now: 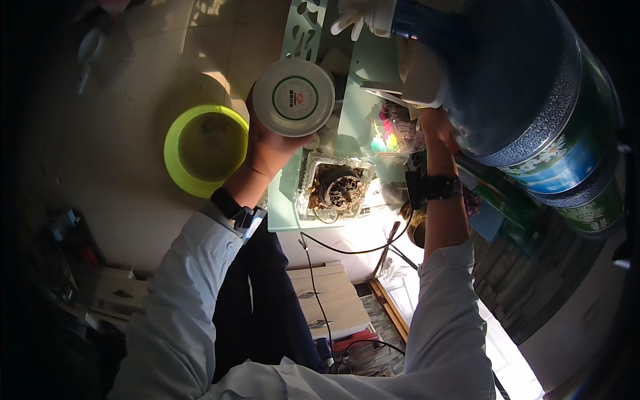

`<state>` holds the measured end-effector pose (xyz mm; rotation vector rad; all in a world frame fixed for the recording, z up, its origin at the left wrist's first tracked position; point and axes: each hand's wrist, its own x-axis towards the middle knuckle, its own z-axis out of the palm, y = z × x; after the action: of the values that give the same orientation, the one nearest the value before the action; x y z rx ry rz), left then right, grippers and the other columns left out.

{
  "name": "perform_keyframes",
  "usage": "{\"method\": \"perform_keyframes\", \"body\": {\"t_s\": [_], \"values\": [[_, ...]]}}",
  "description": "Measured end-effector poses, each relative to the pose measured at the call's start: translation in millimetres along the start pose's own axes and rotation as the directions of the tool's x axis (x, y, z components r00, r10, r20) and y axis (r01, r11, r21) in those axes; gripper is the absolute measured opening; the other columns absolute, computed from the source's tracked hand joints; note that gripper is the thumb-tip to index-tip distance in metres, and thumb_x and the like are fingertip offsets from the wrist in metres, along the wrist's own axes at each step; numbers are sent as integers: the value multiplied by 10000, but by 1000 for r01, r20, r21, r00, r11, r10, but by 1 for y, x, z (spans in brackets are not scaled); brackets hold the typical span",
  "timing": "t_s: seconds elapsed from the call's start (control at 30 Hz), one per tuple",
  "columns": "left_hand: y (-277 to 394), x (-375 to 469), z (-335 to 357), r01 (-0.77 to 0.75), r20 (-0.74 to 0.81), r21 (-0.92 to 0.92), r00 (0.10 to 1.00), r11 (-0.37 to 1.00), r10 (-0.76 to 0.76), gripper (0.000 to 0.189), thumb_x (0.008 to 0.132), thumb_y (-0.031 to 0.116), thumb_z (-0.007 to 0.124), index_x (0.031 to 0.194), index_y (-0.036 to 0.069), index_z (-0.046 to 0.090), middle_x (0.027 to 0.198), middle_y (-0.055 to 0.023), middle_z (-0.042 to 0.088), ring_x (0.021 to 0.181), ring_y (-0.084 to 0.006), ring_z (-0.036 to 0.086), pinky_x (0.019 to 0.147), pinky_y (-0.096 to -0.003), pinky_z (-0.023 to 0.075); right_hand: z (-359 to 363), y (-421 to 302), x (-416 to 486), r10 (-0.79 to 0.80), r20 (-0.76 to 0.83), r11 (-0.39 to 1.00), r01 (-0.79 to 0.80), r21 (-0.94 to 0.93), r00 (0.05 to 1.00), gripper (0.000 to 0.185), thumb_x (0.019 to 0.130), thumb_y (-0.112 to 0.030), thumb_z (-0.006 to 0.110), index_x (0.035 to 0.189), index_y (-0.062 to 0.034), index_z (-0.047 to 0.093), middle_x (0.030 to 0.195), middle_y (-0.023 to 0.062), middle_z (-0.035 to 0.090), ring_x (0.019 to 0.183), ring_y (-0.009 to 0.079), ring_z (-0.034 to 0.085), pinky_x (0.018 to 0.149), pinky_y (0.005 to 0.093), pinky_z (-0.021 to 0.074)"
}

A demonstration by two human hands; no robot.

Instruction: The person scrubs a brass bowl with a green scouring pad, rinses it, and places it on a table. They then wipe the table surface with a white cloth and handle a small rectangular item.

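Observation:
My left hand [275,152] holds a round white lidded or upturned container [293,97], with a green ring and writing on the face towards me. My right hand [439,125] is at a white plastic fitting [424,82] beside a large blue water bottle [530,100] lying tilted at the right. The bottle hides part of this hand, so its grip cannot be told. Below and between the hands, a square glass dish [300,200] on a pale green glass shelf [285,220] holds a dark pot with dry brown matter.
A yellow-green basin [172,170] of murky water stands at the left. Colourful plastic plants [385,140] are near my right hand. A black cable [350,252] loops below the shelf edge. Pale drawers [325,295] are lower down.

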<state>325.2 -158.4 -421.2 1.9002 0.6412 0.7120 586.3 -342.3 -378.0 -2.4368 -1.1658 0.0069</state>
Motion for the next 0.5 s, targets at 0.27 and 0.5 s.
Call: {"method": "perform_keyframes", "body": {"t_s": [0.27, 0.5], "values": [[20, 10, -6, 51, -95, -75, 994, 996, -58, 790, 563, 136, 834, 1228, 14, 425, 1164, -156, 461, 1092, -307, 478, 931, -385, 396, -64, -99, -87, 306, 150, 948, -288, -132, 940, 434, 739, 53, 571, 1166, -26, 567, 1191, 206, 572, 1141, 331, 540, 945, 376, 444], [7, 23, -35, -55, -180, 318, 977, 946, 117, 718, 593, 148, 820, 1194, 11, 451, 1153, -155, 491, 1045, -327, 499, 929, -414, 375, -39, -201, -75, 171, 203, 898, -237, 371, 964, 653, 623, 107, 636, 1249, -28, 507, 1332, 233, 437, 1187, 397, 478, 977, 414, 431]]}}
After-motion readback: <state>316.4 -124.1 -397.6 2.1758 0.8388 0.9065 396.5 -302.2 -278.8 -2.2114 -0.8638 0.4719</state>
